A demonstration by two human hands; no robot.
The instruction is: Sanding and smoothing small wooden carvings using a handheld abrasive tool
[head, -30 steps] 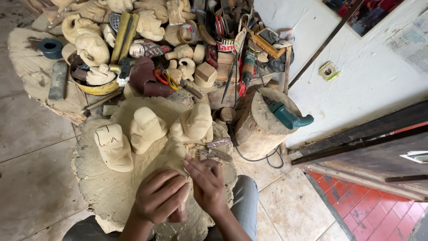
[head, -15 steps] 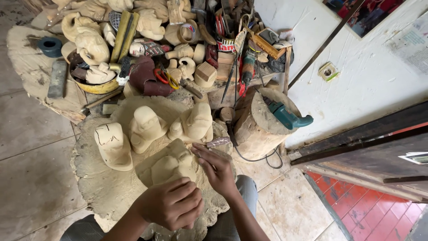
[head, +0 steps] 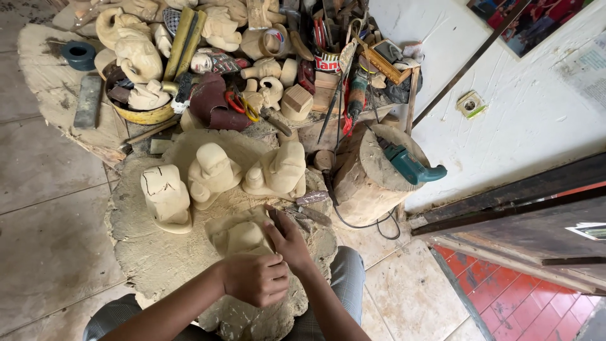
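A pale, half-shaped wooden carving [head: 240, 235] lies on a rough round wood slab [head: 145, 252] in front of my knees. My left hand [head: 255, 278] is curled in a fist over the carving's near end. My right hand [head: 291, 243] rests on the carving's right side, its fingers closed on a small dark chisel [head: 275, 218]. Two more metal tools [head: 310, 207] lie on the slab just beyond my right hand.
Three pale carved blocks [head: 167, 196] [head: 213, 172] [head: 278, 170] stand at the slab's far side. A log stump [head: 366, 180] on the right carries a teal power drill [head: 410, 165]. Behind is a low bench [head: 57, 95] crowded with carvings and tools. A white wall [head: 524, 120] stands right.
My right hand has come back from the tools at the slab's right onto the carving, now with a chisel. My left fist has moved up against the carving's near end.
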